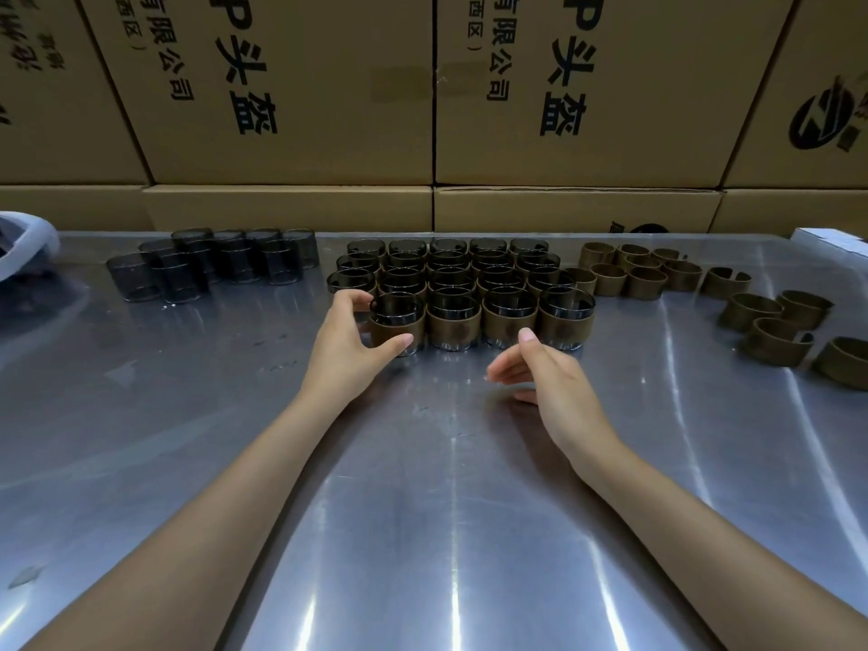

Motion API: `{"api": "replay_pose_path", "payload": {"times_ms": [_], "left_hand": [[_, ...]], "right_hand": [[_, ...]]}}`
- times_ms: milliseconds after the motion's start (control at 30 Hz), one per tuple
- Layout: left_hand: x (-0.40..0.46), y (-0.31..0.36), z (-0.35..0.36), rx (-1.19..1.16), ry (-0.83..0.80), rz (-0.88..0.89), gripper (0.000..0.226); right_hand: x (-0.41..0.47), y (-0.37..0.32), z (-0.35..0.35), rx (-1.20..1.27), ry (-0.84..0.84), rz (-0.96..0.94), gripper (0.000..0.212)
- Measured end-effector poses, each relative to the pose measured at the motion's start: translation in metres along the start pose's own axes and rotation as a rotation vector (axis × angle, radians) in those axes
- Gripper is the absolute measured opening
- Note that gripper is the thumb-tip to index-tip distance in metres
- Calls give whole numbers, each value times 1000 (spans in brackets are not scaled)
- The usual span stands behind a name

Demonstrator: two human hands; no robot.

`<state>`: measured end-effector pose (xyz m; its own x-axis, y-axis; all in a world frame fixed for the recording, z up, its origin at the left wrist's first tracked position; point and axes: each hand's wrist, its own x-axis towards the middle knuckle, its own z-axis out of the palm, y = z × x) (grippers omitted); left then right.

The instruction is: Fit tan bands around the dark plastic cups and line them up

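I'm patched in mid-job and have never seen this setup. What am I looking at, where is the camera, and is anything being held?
No machine: a person's two bare hands, filmed by a camera worn on the head, looking down at a metal table. The left hand curls around the nearest-left banded cup, at the front row's end. The right hand hovers, holding nothing. Bare dark cups stand far left, loose tan bands lie right, cardboard boxes behind.
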<state>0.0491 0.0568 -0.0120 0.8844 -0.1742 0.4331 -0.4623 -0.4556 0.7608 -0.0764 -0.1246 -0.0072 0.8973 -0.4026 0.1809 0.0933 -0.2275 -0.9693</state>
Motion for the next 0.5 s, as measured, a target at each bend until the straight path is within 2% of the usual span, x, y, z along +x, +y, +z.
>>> {"api": "replay_pose_path", "payload": {"times_ms": [233,300,367,433,500], "left_hand": [[0,0,0,3,-46,18,72],[1,-1,-3,-68,10,-29,66],[6,-9,-13,-76,134,-96,56],[14,-25,-29,127,198,-115,50],[22,-45,-51,431,137,-62,46]], "right_hand": [[-1,1,0,-8,-4,-13,54],[-1,2,-1,-16,-7,-15,53],[-1,2,-1,-26,-13,-26,53],[-1,3,-1,-39,-22,-41,51],[-2,5,-1,-50,-31,-57,49]]}}
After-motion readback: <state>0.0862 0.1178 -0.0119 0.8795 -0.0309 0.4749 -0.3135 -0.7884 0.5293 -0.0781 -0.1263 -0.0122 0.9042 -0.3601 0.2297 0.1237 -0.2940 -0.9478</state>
